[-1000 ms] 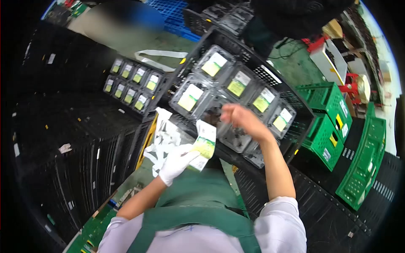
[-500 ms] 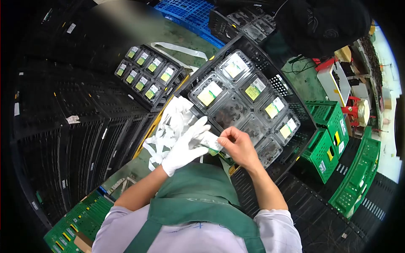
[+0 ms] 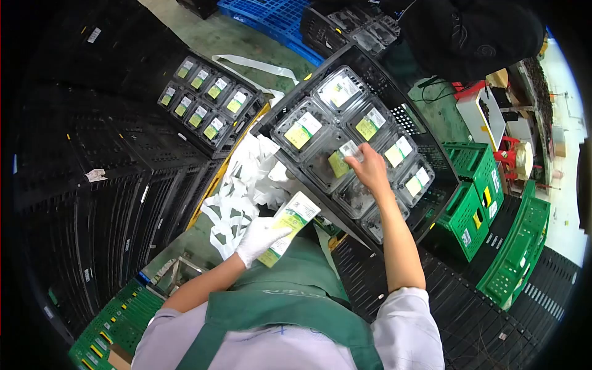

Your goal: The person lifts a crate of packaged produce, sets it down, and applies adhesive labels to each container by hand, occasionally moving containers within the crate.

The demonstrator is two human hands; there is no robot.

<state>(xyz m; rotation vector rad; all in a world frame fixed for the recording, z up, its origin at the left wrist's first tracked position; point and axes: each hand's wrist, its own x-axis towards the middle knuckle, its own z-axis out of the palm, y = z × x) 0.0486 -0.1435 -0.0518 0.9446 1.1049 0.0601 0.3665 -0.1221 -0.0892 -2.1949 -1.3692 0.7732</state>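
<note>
My gloved left hand (image 3: 261, 240) is closed around a strip of green-and-white labels (image 3: 297, 213), held low in front of my apron. My bare right hand (image 3: 368, 165) pinches a single label (image 3: 338, 164) against the lid of a clear plastic clamshell (image 3: 320, 165) in the black crate (image 3: 362, 54). Dark contents show through the lids. Several neighbouring clamshells carry labels, such as the labelled clamshell (image 3: 300, 131) at the upper left. The clamshells nearest my forearm, such as the bare-lidded clamshell (image 3: 356, 198), show no label.
Crumpled white backing strips (image 3: 237, 179) lie left of the crate. A second crate of labelled clamshells (image 3: 203, 102) stands at the far left, beside tall black crate stacks (image 3: 98, 203). Green crates (image 3: 472, 209) are on the right. A person in dark clothing (image 3: 468, 37) is at the top right.
My right hand has moved up and right with a label onto a clamshell lid. My left hand has dropped lower, and its label strip now shows more fully.
</note>
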